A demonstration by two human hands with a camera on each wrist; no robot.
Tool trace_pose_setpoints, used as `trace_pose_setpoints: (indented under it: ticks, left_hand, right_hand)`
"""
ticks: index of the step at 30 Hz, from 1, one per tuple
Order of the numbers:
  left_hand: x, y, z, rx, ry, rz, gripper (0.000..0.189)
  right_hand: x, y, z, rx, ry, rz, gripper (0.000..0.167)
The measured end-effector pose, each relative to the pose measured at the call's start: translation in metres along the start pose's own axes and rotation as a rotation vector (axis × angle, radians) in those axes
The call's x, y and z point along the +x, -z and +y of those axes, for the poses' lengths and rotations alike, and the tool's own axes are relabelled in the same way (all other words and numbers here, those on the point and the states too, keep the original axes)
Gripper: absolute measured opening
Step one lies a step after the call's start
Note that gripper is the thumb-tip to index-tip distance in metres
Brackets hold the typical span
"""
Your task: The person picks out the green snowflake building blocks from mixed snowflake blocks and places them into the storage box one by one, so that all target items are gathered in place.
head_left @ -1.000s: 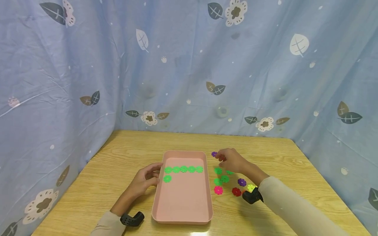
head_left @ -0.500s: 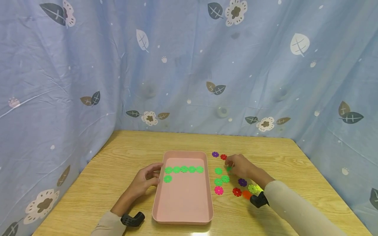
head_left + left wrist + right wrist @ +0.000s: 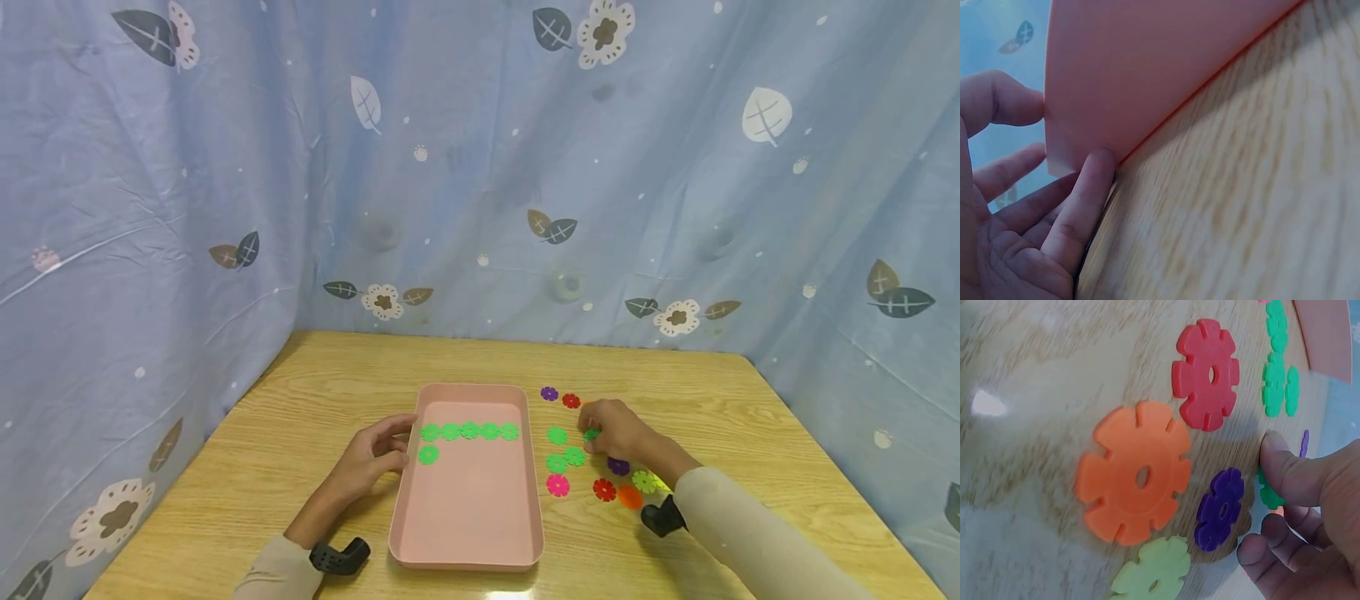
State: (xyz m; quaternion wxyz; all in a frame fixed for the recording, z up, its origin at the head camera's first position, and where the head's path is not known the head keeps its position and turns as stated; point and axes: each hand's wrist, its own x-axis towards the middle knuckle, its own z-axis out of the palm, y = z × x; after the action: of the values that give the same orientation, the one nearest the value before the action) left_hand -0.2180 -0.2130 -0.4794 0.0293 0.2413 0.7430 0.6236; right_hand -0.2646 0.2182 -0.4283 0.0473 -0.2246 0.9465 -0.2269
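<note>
My left hand (image 3: 369, 461) rests at the left side of a shallow pink tray (image 3: 465, 521), its fingertips touching the rim and outer wall. In the left wrist view, fingers (image 3: 1088, 206) lie against the tray wall (image 3: 1116, 75), low by the table. Inside the tray, a row of several green flower-shaped discs (image 3: 470, 431) crosses the far part, with one more green disc (image 3: 428, 455) below its left end. Right of the tray, my right hand (image 3: 617, 429) pinches a green flower disc (image 3: 1269, 492) low over the table, partly hidden behind the thumb.
Loose flower discs surround the right hand: purple (image 3: 549, 393), red (image 3: 571, 401), green (image 3: 574, 456), pink (image 3: 557, 485), another red (image 3: 604, 490), orange (image 3: 630, 497) and yellow-green (image 3: 643, 482). A blue patterned curtain (image 3: 480, 167) encloses the wooden table (image 3: 337, 367).
My right hand has moved from the far red disc toward me and slightly right, to a green disc, which it now pinches. The left hand stays at the tray.
</note>
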Motion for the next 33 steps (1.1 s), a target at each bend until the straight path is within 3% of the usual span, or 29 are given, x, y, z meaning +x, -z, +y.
trace_pose_setpoints:
  ticks: [13,21,33]
  left_hand:
    - [-0.001,-0.001,0.003,-0.001,0.028,0.008,0.063]
    - [0.000,-0.001,0.004,-0.009,0.023,0.004,0.063]
    - [0.000,-0.001,0.001,-0.008,0.020,0.013,0.063]
  right_hand:
    - [0.002,0.006,0.002,0.002,0.065,0.005,0.016]
    - [0.007,0.013,0.000,-0.030,0.095,0.070,0.012]
    - [0.013,0.014,-0.018,-0.020,0.133,0.108,0.013]
